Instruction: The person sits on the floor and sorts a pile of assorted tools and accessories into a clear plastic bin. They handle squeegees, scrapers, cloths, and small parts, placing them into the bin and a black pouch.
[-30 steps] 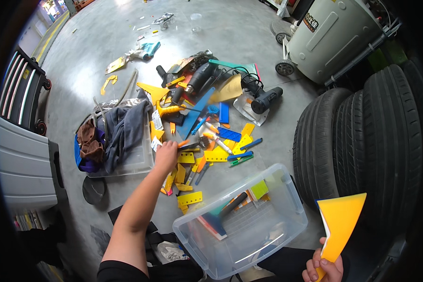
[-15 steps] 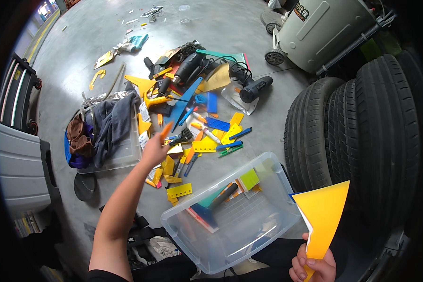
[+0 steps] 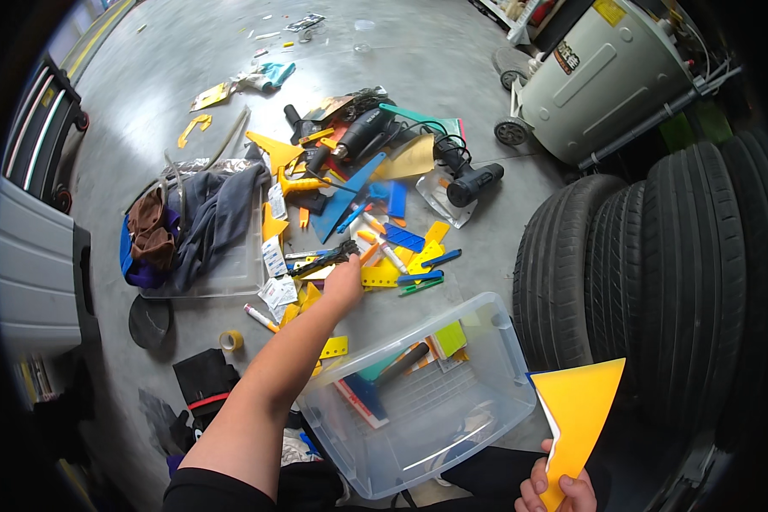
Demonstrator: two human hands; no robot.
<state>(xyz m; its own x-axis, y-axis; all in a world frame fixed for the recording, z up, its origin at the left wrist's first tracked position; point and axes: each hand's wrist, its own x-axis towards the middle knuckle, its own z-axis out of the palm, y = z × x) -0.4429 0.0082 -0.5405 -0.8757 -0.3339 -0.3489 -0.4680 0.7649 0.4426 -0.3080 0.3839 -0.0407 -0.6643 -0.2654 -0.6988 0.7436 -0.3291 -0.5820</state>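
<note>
My left hand [image 3: 346, 283] reaches down into the pile of tools on the floor. Its fingers are mostly hidden behind the hand, close to an orange plastic piece [image 3: 369, 253] and a black tangled item [image 3: 343, 251]. Yellow perforated scrapers [image 3: 380, 276], blue and green pens or cutters [image 3: 421, 287] and a white marker [image 3: 393, 256] lie around it. At the lower right my right hand [image 3: 559, 492] is closed on the narrow end of a large yellow scraper [image 3: 582, 410], with white and blue edges showing along its left side.
A clear plastic bin [image 3: 520, 375] before me holds a squeegee [image 3: 363, 401] and a green pad [image 3: 450, 339]. Tyres [image 3: 559, 264] stand on the right, below a grey wheeled drum [image 3: 606, 77]. Heat guns [image 3: 363, 132] lie farther back. Left is a tray with grey cloth [image 3: 222, 222].
My left hand has moved right into the pile; the orange piece seen at its fingertips earlier is no longer clearly in it. The right hand still holds the yellow scraper. The view has shifted slightly.
</note>
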